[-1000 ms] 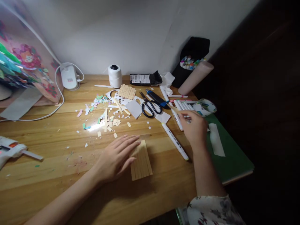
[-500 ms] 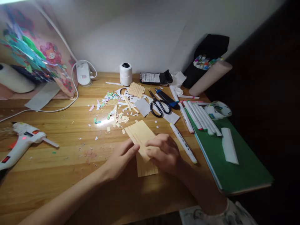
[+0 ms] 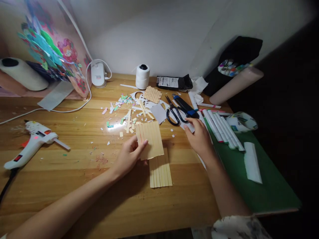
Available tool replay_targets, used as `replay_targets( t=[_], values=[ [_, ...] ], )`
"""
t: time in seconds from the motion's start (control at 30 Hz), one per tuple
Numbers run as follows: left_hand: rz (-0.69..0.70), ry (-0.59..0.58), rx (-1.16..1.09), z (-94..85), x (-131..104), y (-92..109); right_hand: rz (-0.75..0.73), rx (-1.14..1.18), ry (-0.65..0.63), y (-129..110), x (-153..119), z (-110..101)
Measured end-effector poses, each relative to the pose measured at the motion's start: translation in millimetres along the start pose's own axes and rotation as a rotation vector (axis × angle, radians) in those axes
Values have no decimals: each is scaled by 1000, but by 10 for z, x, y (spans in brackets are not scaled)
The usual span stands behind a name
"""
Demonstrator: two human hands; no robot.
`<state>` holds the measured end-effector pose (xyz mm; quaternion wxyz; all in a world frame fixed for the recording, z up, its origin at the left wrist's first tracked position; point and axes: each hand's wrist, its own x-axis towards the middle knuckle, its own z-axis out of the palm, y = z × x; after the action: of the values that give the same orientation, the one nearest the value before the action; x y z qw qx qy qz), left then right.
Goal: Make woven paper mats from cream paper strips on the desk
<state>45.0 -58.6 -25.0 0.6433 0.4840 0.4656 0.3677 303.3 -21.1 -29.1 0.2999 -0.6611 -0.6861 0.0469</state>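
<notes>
Fingers (image 3: 143, 145) on slatted tan sheet (image 3: 151, 139)

Light falls from above and to the left, bright on the pale wall (image 3: 159, 36) and on the middle of the worktop (image 3: 74, 172), where a small white glare patch sits among the paper scraps (image 3: 124, 114). The right side drops into near-black, and the corners darken like a vignette. Soft shadows lie to the right of the left hand (image 3: 129, 156) and under both forearms. The wide lens bends the worktop's edges and stretches things near the borders. The centre is fairly sharp; the far corners look soft and slightly smeared.
</notes>
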Motion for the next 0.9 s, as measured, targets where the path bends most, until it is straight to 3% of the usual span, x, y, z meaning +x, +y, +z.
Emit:
replay_targets(
  t=[0.13,0.37,0.47,0.63,0.73,0.9],
  values=[
    [102,-72,-1,-11,21,-64,22,-181,-73,-105,295,190],
    [117,-70,-35,-34,19,-46,133,-292,-110,-156,637,426],
    [108,-63,-38,-49,10,-19,150,-291,-120,-141,680,393],
    [107,-49,-59,-65,18,-42,190,-243,-42,-180,582,117],
    [115,-55,-73,-57,26,-48,289,92,37,-261,375,-23],
    [141,-56,-70,-42,23,-31,437,717,-259,-496,-25,0]
  ],
)
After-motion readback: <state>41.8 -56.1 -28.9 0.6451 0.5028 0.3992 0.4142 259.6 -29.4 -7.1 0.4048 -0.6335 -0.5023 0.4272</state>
